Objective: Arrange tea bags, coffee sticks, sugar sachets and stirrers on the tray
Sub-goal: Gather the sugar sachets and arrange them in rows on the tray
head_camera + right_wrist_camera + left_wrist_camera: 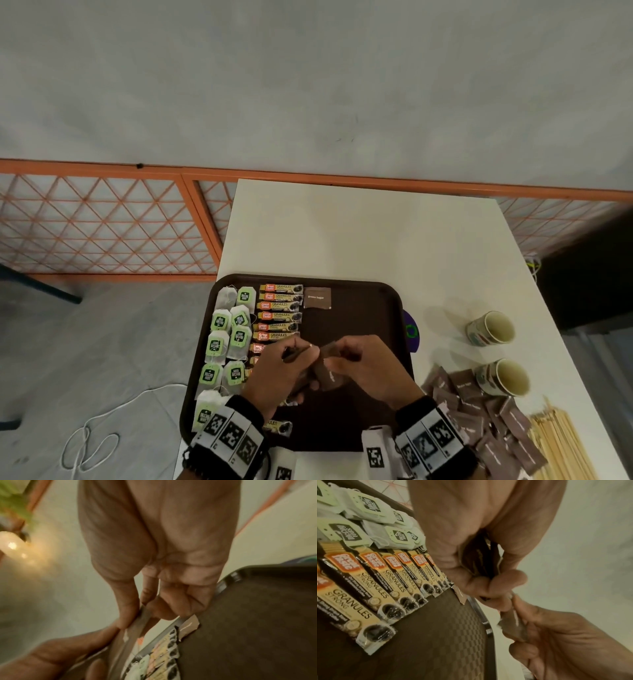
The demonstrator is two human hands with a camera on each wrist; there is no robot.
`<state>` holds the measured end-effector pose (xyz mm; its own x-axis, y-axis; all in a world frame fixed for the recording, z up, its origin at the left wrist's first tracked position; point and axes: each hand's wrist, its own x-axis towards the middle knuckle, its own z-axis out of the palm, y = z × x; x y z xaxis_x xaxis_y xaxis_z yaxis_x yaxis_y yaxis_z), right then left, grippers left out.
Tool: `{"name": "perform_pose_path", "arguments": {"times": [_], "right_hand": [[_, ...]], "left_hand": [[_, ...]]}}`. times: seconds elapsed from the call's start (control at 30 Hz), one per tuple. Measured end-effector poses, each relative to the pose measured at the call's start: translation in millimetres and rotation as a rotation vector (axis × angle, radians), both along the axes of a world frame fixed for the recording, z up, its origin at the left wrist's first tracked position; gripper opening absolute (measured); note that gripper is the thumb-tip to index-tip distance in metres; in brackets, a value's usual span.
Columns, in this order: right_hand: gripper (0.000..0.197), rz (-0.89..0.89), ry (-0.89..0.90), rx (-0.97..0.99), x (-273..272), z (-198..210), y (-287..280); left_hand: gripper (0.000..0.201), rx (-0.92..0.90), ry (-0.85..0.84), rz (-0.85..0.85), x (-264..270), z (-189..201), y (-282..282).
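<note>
Holding a small stack of brown sugar sachets above the dark tray, the left hand and right hand meet over its middle in the head view; tea bags fill the tray's left side, coffee sticks lie in a column beside them, and one sugar sachet lies flat at the far end. More sachets are heaped on the white table right of the tray, next to wooden stirrers and two cups. From the left wrist, the left hand's fingers curl round several sachets, while the right hand pinches one sachet. From the right wrist, the right thumb and fingers pinch a sachet's edge beside the left hand.
</note>
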<state>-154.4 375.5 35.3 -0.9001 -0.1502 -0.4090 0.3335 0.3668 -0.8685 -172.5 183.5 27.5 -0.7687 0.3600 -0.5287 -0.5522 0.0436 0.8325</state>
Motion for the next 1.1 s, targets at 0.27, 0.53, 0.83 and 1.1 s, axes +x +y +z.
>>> {"name": "perform_pose_path", "arguments": {"times": [0.27, 0.53, 0.83, 1.1], "right_hand": [[0.016, -0.686, -0.298, -0.124, -60, -54, 29], [0.024, -0.857, -0.366, -0.345, -99, -64, 14], [0.024, -0.76, -0.262, 0.317, -99, -84, 4], [0.022, -0.66, -0.142, 0.467, -90, -74, 6]], "left_hand": [[0.021, -0.071, -0.095, 0.131, 1, -2, -19], [0.019, -0.109, -0.095, 0.175, 0, -6, -35], [0.021, 0.037, -0.201, 0.221, -5, -7, -42], [0.026, 0.216, -0.325, 0.281, -11, -1, -43]]}}
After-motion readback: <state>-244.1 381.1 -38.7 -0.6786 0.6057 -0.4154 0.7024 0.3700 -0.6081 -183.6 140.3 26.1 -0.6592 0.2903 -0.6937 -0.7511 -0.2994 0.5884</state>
